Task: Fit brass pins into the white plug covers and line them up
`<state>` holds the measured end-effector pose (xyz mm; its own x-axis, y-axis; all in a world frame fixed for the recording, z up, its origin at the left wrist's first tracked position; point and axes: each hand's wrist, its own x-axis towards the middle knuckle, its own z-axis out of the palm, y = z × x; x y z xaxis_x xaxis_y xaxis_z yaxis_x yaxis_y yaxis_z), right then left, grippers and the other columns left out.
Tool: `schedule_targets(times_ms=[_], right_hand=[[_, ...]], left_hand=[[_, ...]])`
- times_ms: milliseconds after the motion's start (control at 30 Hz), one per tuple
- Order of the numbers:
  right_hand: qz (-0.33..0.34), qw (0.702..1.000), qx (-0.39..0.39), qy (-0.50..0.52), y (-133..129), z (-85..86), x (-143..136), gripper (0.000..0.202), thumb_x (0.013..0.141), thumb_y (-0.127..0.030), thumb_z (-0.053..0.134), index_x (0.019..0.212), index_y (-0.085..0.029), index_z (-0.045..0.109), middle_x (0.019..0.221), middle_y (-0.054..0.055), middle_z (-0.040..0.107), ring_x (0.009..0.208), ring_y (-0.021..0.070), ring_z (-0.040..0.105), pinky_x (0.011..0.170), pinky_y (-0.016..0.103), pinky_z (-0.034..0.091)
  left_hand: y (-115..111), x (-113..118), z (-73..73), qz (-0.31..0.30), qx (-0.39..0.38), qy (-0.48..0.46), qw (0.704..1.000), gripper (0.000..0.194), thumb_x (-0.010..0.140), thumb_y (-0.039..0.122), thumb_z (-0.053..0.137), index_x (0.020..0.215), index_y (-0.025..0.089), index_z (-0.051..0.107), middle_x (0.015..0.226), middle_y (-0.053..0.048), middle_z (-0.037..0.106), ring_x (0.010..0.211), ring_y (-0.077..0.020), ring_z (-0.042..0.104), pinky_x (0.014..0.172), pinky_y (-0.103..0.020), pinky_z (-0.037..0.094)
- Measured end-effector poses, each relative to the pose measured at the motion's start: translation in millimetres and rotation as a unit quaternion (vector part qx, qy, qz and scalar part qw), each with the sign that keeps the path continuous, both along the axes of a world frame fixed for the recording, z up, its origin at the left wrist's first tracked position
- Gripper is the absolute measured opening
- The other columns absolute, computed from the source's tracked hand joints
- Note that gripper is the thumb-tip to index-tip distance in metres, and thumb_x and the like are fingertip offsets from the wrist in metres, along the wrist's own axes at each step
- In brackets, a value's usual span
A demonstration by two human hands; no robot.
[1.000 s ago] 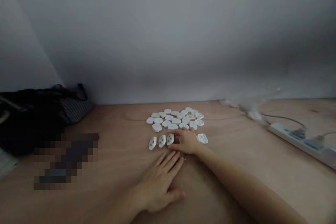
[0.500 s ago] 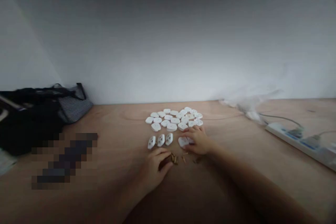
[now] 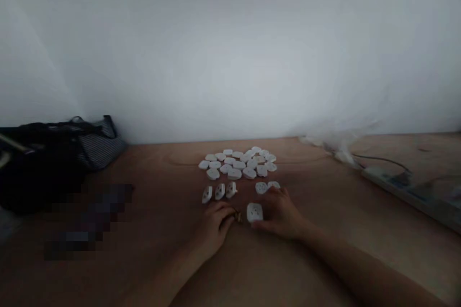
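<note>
Small brass-coloured pieces (image 3: 238, 217) lie at the fingertips of my left hand (image 3: 216, 223), whose thumb and fingers are closed on some of them. My right hand (image 3: 284, 213) is closed on a white socket-like part (image 3: 254, 212), its thumb at the near edge. Beyond its fingers lie two more white parts, one (image 3: 261, 187) left of the other (image 3: 273, 185), which is partly covered. Three white parts (image 3: 220, 191) stand tilted in a row beyond my left hand. Farther back, several white parts (image 3: 234, 173) lie flat in a cluster.
A black bag (image 3: 43, 163) and a striped bag (image 3: 101, 148) sit at the left, with a pixelated dark object (image 3: 90, 220) nearer. A white power strip (image 3: 396, 184) with plugs and cables lies at the right, below clear plastic wrap (image 3: 342, 146). A wall rises behind the table (image 3: 162, 158).
My right hand has moved nearer and now grips a white part beside the brass pieces. Two white parts show beyond it. My left fingers have closed on brass pieces. The picture is darker.
</note>
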<state>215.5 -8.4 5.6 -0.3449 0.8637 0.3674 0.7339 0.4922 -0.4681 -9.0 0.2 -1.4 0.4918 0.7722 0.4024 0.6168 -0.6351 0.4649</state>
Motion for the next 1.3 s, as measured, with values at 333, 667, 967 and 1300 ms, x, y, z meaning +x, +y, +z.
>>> schedule_targets(times_ms=[333, 667, 967, 1300], right_hand=[[0.031, 0.998, -0.021, -0.056, -2, 0.3, -5, 0.069, 0.053, -0.056, 0.074, 0.114, -0.028, 0.058, 0.107, 0.006, 0.062, 0.1, 0.029, 0.049, 0.087, 0.044, 0.029], [0.024, 0.999, -0.012, -0.038, -1, -1.1, -9, 0.048, 0.059, -0.052, 0.072, 0.099, -0.027, 0.064, 0.094, 0.003, 0.065, 0.092, 0.0256, 0.051, 0.082, 0.039, 0.031], [-0.012, 0.999, 0.036, -0.025, -7, 3.6, -22, 0.041, 0.057, -0.048, 0.072, 0.092, -0.027, 0.066, 0.084, 0.002, 0.065, 0.086, 0.0244, 0.051, 0.078, 0.037, 0.029], [-0.001, 0.999, 0.05, 0.012, -12, 3.6, -28, 0.042, 0.056, -0.052, 0.072, 0.089, -0.027, 0.066, 0.08, 0.001, 0.065, 0.082, 0.0234, 0.052, 0.077, 0.037, 0.027]], left_hand=[[1, 1, -0.3, 0.027, -0.016, -0.004, 0.999, 0.017, 0.082, 0.017, 0.051, 0.078, 0.017, 0.068, 0.081, -0.006, 0.063, 0.077, -0.0208, 0.061, 0.071, -0.032, 0.049], [-1, 5, 6.6, 0.038, -0.027, -0.122, 0.991, 0.012, 0.085, 0.021, 0.048, 0.079, 0.018, 0.058, 0.073, -0.002, 0.063, 0.07, -0.0169, 0.06, 0.066, -0.027, 0.048], [-11, 15, 1.3, -0.013, -0.09, -0.238, 0.967, 0.012, 0.083, 0.021, 0.054, 0.094, 0.018, 0.058, 0.085, -0.003, 0.066, 0.078, -0.0165, 0.065, 0.071, -0.026, 0.052], [-14, 15, 5.1, -0.001, 0.016, -0.192, 0.981, 0.008, 0.084, 0.02, 0.054, 0.09, 0.018, 0.061, 0.084, -0.003, 0.066, 0.078, -0.016, 0.063, 0.073, -0.026, 0.05]])
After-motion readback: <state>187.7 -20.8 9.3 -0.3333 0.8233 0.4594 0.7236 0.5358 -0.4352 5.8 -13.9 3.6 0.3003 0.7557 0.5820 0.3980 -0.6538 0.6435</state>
